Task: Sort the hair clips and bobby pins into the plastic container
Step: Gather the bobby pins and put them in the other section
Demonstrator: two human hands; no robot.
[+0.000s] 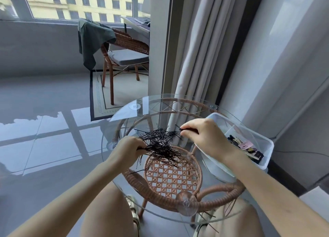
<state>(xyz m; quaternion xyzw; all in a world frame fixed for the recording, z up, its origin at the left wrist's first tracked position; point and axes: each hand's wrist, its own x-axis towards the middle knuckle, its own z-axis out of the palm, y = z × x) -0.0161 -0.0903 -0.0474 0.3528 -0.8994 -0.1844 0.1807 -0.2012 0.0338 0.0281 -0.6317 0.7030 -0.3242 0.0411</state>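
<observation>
**Now: a handful of pins on each side, container waiting**

Right, the bobby pins [158,144] sit in a loose black tangle on the glass worktop [122,119], spread between the two hands and spilling toward the person. The left hand [129,148] has its fingers [140,145] curled tight round a bunch gathered at the near-left edge of the heap, the pin ends fanning out past the fingertips. The right hand [204,135] pinches a small bundle, thumb and forefinger closed on it at the far-right edge of the pile, tips poking out beyond the knuckles. Just behind that right wrist lies the plastic container [267,144], a clear divided box, with hair clips [249,147] already lying in its near compartment. A few stray pins rest down by the near rim of the worktop, well clear of either hand.

The step in hand looks like bundling pins for the drop. To do it well, I'd say: line the pins up parallel before lifting, so none snag the tangle and drag others off the glass. Keep the pinch firm near the bends. Carry the bundle low over the container wall, release into an unfilled compartment, then come back for the strays.
</observation>
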